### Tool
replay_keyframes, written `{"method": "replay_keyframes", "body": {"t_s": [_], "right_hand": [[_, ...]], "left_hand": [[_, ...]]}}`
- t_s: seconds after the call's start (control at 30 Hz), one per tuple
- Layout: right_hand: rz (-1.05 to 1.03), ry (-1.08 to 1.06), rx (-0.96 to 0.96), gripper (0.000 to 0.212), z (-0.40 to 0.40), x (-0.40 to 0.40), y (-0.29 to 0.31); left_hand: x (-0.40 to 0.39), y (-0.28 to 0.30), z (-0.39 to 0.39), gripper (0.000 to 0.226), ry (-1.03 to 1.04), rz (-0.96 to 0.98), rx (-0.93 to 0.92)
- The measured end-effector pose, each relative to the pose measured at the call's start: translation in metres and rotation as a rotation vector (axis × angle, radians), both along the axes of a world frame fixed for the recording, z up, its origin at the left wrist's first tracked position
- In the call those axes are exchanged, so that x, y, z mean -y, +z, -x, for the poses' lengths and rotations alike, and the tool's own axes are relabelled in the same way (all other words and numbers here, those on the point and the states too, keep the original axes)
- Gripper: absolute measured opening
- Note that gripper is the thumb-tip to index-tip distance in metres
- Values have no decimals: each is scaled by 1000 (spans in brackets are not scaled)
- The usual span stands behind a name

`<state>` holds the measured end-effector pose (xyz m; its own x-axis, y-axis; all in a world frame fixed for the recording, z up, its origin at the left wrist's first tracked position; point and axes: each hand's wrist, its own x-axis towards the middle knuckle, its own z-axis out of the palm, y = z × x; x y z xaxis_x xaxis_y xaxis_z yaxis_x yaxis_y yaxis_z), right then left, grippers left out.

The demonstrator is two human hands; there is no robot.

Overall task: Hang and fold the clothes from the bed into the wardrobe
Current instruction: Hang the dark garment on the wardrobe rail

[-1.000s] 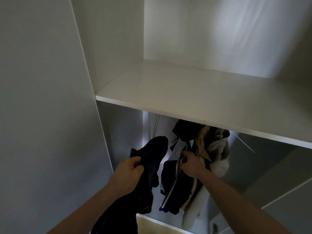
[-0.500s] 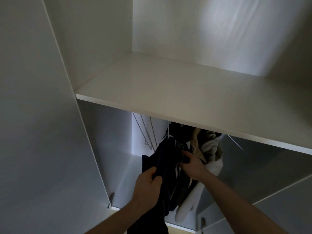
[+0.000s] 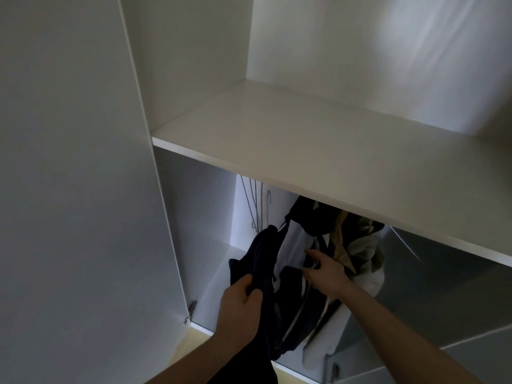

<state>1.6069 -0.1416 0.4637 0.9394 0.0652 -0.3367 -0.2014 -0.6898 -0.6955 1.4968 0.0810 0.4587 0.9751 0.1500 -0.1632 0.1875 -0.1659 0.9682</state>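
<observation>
My left hand point(image 3: 240, 306) grips a dark navy garment point(image 3: 257, 261) on a hanger and holds it up inside the white wardrobe, under the wide shelf point(image 3: 318, 151). Its top reaches toward the hidden rail. My right hand point(image 3: 322, 270) has its fingers spread and presses flat against the hung clothes point(image 3: 313, 309), a dark jacket with white stripes. Beside that jacket hang tan and cream garments point(image 3: 360, 245). The rail itself is hidden behind the shelf.
Several bare wire hangers point(image 3: 253, 206) hang at the left back of the compartment. The open wardrobe door point(image 3: 69, 189) fills the left side, with a hinge point(image 3: 189, 311) at its lower edge. A second door panel point(image 3: 443, 300) stands at the right.
My left hand has lifted the navy garment higher and away from the hung clothes. My right hand stays pressed on the striped jacket. The view has shifted right.
</observation>
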Motion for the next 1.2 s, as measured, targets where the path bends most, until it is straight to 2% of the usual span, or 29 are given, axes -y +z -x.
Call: {"method": "replay_keyframes", "body": {"t_s": [0.23,0.37,0.47,0.63,0.77,0.9,1.03,1.2], "right_hand": [[-53,-28,-3,60,5,7,-4],[-81,-41,-11,67,9,12,-2],[1,15,23,67,13,15,3],[8,-3,-47,64,17,17,5],[38,-44,-85,58,19,19,2],[37,-50,-33,36,21,22,-2],[-53,-143,-37,56,29,26,-3],[-60,-205,-79,52,36,24,-4]], "left_hand": [[8,11,2,13,7,-31,77],[10,22,-28,13,37,-7,121],[10,30,-55,14,29,24,150],[14,37,-91,18,-69,13,212],[19,38,-117,24,-147,-33,260],[18,36,-147,19,-180,-85,299],[19,30,-164,22,-218,-107,365],[31,18,-189,30,-255,-161,348]]}}
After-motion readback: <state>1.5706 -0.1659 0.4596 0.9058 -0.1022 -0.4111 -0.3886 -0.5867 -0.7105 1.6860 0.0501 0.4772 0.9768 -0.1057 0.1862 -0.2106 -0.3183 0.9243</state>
